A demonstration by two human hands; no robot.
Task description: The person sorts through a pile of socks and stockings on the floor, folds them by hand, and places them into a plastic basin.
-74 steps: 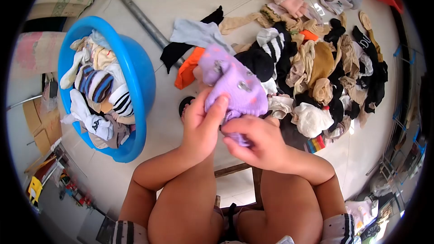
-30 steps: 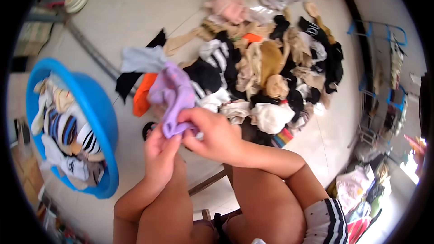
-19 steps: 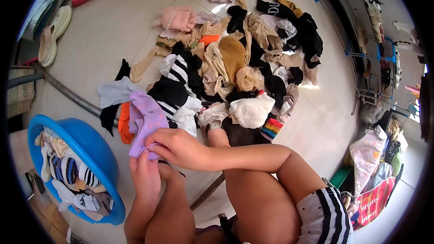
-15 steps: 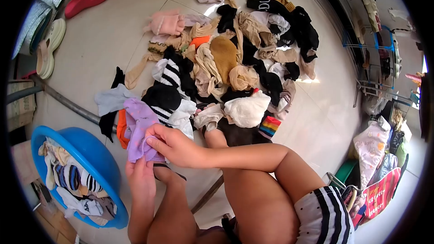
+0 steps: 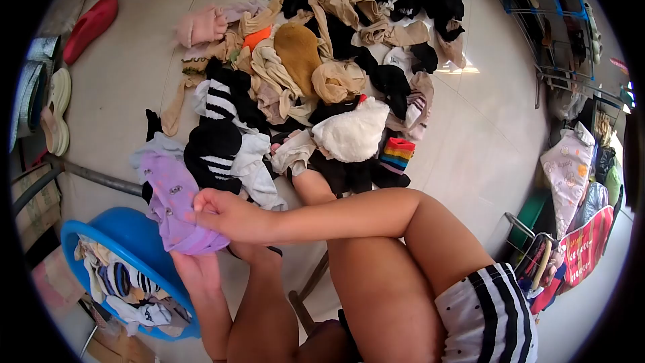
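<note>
A purple sock [image 5: 176,195] with small printed figures hangs between my two hands, left of my knees. My right hand [image 5: 232,215] reaches across from the right and pinches the sock's near edge between thumb and fingers. From below, my left hand [image 5: 196,270] grips the same edge; its fingertips are hidden behind the fabric. Just past the purple sock lie a pale grey sock [image 5: 158,144] and a black-and-white striped sock [image 5: 220,104], both on the edge of a big sock pile. A white fluffy sock [image 5: 353,131] rests nearer my foot.
A blue basin [image 5: 124,225] with several socks stands tilted at lower left, beside a metal bar [image 5: 104,176]. Mustard sock [image 5: 295,57] and rainbow-striped sock [image 5: 398,154] lie in the pile. Red shoes [image 5: 94,27] are at upper left; a wire rack [image 5: 557,7] and bags are at right.
The purple sock is spread flatter, showing more of its print, and an orange piece behind it is out of sight. My view has shifted, so the pile sits higher in frame.
</note>
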